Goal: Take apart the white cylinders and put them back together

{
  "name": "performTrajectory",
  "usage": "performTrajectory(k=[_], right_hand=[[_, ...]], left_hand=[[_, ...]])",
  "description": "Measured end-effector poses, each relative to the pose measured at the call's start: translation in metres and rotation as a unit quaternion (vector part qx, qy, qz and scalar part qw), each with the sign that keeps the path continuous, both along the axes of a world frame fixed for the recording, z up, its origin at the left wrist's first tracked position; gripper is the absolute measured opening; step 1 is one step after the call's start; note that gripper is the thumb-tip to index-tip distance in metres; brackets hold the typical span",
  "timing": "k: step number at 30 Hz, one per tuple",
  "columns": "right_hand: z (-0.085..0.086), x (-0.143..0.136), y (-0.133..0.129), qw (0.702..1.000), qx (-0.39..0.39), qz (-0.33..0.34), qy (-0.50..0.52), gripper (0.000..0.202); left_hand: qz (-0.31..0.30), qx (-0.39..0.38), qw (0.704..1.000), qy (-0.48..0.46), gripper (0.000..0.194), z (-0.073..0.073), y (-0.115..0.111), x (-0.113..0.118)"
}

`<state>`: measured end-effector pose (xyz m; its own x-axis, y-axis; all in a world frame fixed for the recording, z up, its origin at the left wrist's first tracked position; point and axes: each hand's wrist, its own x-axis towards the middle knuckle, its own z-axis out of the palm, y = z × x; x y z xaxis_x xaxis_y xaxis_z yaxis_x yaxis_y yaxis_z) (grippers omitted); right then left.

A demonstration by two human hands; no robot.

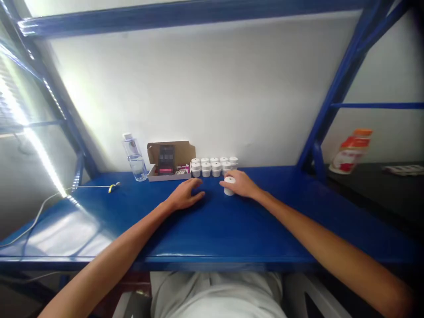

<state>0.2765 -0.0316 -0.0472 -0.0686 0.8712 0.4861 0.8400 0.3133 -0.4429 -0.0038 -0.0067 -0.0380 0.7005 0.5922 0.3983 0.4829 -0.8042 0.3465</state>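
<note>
My right hand (pixel 242 184) has its thumb and fingers around a small white cylindrical container (pixel 229 191), which has a wider top with a dark spot in it. This container stands upright on the blue table (pixel 212 229) or just over it; I cannot tell which. Behind it are several matching white containers (pixel 216 168) in two rows against the wall. My left hand (pixel 184 194) is to the left of them, low over the table, with thumb and fingers apart and nothing in it.
An open cardboard box (pixel 182 154) with a dark phone-like slab (pixel 166 159) stands at the back, beside a clear water bottle (pixel 135 161). A thin cable (pixel 43 205) lies at left. On the dark surface at right is an orange-capped bottle (pixel 351 152). Blue frame posts (pixel 334 88) flank the table.
</note>
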Motion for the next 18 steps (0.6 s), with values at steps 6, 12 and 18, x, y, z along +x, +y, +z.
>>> performTrajectory(k=[6, 12, 18], right_hand=[[0.001, -0.048, -0.022, 0.977, -0.08, 0.127, 0.152, 0.051], [0.002, -0.061, -0.034, 0.907, -0.258, 0.155, 0.294, 0.069], [0.009, -0.06, -0.038, 0.779, -0.386, 0.203, 0.45, 0.055]], left_hand=[[-0.053, 0.088, 0.994, 0.043, 0.09, 0.0, -0.032, 0.02], [-0.038, 0.275, 0.957, 0.089, 0.051, -0.002, -0.032, 0.023], [-0.062, 0.362, 0.926, 0.08, 0.031, 0.005, -0.028, 0.019]])
